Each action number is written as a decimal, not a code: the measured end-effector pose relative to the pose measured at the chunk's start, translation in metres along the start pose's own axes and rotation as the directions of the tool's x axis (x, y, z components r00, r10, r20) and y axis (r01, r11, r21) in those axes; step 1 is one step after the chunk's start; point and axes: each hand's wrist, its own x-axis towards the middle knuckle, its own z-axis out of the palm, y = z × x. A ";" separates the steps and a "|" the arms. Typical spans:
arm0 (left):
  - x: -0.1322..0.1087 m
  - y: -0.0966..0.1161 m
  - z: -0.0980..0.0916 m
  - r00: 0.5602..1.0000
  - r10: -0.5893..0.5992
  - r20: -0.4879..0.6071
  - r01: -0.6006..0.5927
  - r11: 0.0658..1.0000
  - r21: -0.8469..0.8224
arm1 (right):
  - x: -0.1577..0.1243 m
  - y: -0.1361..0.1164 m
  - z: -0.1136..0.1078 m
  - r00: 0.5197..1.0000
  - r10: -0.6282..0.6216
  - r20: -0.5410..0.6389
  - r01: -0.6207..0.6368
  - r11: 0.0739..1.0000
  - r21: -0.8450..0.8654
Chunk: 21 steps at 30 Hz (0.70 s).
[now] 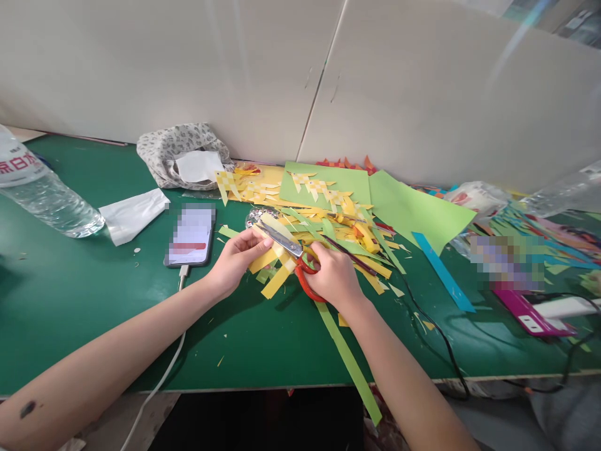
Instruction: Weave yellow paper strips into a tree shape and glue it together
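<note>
My right hand (333,275) is closed round the red handles of a pair of scissors (287,243), whose steel blades point up and left. My left hand (237,258) pinches a woven piece of yellow paper strips (278,270) just under the blades. Both hands hover over a green table (84,300), at the near edge of a pile of yellow and green paper strips (338,232). A long green strip (350,360) runs from under my right wrist down past the table's front edge.
A phone (191,235) on a white cable lies left of my left hand. A water bottle (42,194) and white wrapper sit far left, a patterned cloth pouch (181,153) at the back. Green paper sheets (413,207), a blue strip, a magenta device (533,316) and black cable lie right.
</note>
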 end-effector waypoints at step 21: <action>0.000 -0.003 -0.001 0.998 -0.011 0.062 0.008 0.998 0.057 | 0.000 -0.001 -0.001 0.999 -0.003 0.047 0.005 0.999 -0.043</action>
